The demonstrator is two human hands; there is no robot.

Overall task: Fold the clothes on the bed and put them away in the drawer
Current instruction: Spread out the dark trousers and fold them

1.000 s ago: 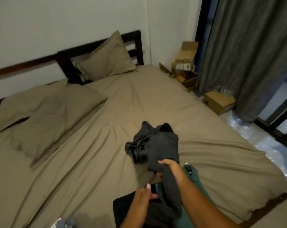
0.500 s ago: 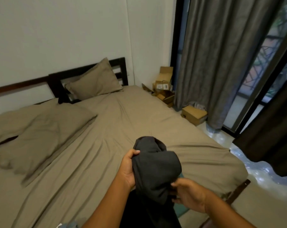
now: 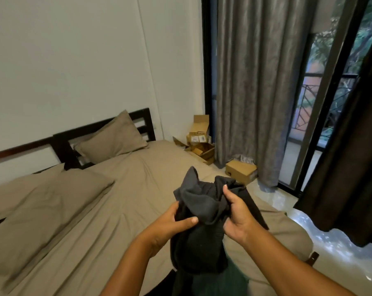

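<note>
From the head camera, I hold the dark garment [image 3: 199,210] bunched in the air above the near end of the bed [image 3: 116,210], with its lower part hanging down toward the bed's near edge. My left hand [image 3: 171,224] grips the left of the bundle, thumb pressed across the front and fingers hidden behind the cloth. My right hand [image 3: 238,214] pinches a fold at the upper right, thumb on top and fingers curled under. Both hands are closed on the fabric and neither is free.

I judge that the garment needs opening out before any folding. I should find a hem or the shoulder seams, draw my hands apart until the cloth hangs flat, then lay it on the bare sheet toward the middle of the bed. I should keep it clear of the green garment [image 3: 221,283] lying at the bed's near edge under my forearms.

Both forearms reach forward from below, wrists roughly level. No drawer shows in this view.
</note>
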